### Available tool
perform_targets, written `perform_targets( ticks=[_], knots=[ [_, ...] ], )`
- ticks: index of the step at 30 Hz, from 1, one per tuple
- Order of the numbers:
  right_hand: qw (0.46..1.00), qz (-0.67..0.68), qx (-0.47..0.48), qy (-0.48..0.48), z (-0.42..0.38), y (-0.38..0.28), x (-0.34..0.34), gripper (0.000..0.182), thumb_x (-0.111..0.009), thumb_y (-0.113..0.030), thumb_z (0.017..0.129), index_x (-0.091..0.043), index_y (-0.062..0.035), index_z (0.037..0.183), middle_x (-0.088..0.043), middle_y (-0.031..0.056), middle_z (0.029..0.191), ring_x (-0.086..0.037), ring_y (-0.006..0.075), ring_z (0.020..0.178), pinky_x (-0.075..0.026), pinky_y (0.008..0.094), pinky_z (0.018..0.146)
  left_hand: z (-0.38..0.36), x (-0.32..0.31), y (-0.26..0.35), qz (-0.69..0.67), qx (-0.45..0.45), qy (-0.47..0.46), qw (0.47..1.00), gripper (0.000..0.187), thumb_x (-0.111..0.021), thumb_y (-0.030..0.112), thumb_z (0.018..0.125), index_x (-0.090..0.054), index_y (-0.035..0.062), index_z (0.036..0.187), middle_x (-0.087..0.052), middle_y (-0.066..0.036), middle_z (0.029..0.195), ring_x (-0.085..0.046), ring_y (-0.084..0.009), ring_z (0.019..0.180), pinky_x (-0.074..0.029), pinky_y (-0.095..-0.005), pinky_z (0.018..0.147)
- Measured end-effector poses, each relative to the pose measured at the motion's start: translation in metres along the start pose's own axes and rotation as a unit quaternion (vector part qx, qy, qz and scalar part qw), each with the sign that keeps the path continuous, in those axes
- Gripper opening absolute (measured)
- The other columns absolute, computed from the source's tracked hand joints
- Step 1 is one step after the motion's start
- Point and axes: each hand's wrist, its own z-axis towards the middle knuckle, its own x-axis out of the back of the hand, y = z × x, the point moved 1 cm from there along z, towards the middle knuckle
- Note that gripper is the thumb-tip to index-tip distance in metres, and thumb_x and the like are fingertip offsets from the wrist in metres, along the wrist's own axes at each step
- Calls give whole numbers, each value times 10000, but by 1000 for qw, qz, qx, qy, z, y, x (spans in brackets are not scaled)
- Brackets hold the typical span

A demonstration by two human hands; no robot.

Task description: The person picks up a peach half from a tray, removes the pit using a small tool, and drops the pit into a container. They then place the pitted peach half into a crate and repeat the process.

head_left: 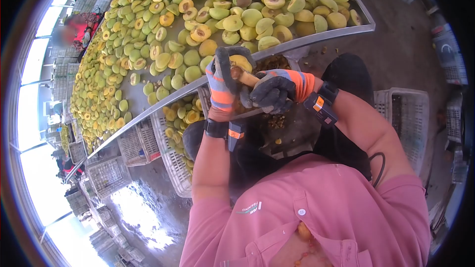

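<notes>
Both hands wear orange and grey gloves with dark palms and fingers. My left hand is closed around a yellow halved fruit just in front of the metal table edge. Beside it, my right hand grips a tool by its light wooden handle. The tool's far end meets the fruit near my left fingers; its tip is hard to make out. Green and yellow fruit halves cover much of the metal table beyond my hands.
Under the table's edge, a white crate holds more fruit halves. Another crate stands at the right. Stacked crates are on the left, and a person in red is at the table's far left side.
</notes>
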Motion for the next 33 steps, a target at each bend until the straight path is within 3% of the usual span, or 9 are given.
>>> perform_targets(
  ticks=[7, 8, 9, 11, 15, 21, 26, 30, 33],
  knots=[
    [992, -82, 70, 59, -5, -9, -17, 183, -506, -167, 951, -562, -25, 1052, -349, -86, 583, -351, 33, 445, -259, 191, 379, -12, 20, -20, 10, 107, 62, 992, 427, -551, 354, 930, -509, 15, 1186, -612, -75, 984, -604, -140, 824, -508, -291, 665],
    [999, -38, -7, 37, -2, -15, 6, 244, -557, -204, 909, -590, -17, 1062, -499, 1, 600, -499, 161, 474, -389, 288, 431, -11, 29, -15, -78, 186, 110, 973, 397, -549, 389, 922, -542, 57, 1140, -625, -55, 933, -607, -140, 772, -496, -291, 613],
    [932, -308, -12, 193, 4, -13, 13, 286, -574, -244, 883, -597, -13, 1051, -549, 46, 667, -546, 201, 528, -430, 314, 484, -11, 39, -11, -160, 252, 168, 939, 372, -548, 423, 914, -575, 98, 1094, -638, -36, 883, -611, -140, 719, -483, -290, 561],
    [535, -727, -9, 430, 11, -6, 16, 375, -610, -323, 832, -612, -5, 1029, -650, 137, 801, -642, 281, 637, -511, 366, 588, -21, 72, -10, -166, 246, 175, 939, 388, -461, 509, 925, -597, 157, 1016, -655, -15, 829, -591, -146, 632, -406, -283, 462],
    [561, -705, 7, 434, 21, 3, 18, 437, -613, -371, 793, -615, -3, 1030, -653, 225, 975, -626, 390, 895, -497, 421, 795, -49, 115, 21, -183, 222, 280, 916, 405, -429, 349, 978, -576, 16, 1155, -635, -114, 1060, -615, -233, 859, -499, -319, 668],
    [593, -685, 23, 424, 28, 3, 17, 442, -588, -395, 810, -610, -8, 1024, -641, 228, 1007, -606, 397, 943, -473, 436, 845, -102, 201, 2, -81, 239, 277, 927, 324, -546, 295, 929, -598, 31, 1110, -618, -65, 849, -598, -192, 695, -452, -290, 536],
    [492, -770, -70, 399, 22, 5, 10, 385, -539, -334, 820, -623, -23, 1031, -645, 220, 1027, -620, 378, 956, -492, 439, 829, -167, 322, -129, 178, 273, 328, 887, 246, -587, 226, 875, -651, 44, 1028, -675, -74, 925, -648, -235, 782, -491, -353, 634],
    [471, -780, -70, 405, 14, 2, 7, 367, -532, -322, 825, -633, -25, 1014, -650, 216, 1019, -619, 376, 960, -493, 443, 829, -174, 299, -115, 584, 301, 350, 668, 223, -597, 169, 857, -667, 18, 1006, -687, -90, 933, -646, -213, 827, -498, -349, 699],
    [485, -756, -46, 437, 11, -8, 2, 366, -527, -337, 834, -637, -30, 1000, -647, 219, 1023, -615, 375, 968, -489, 442, 831, -122, 269, -68, 489, 130, 344, 791, 213, -586, 115, 857, -667, -1, 1017, -692, -109, 955, -645, -198, 851, -501, -332, 753]
  ],
)
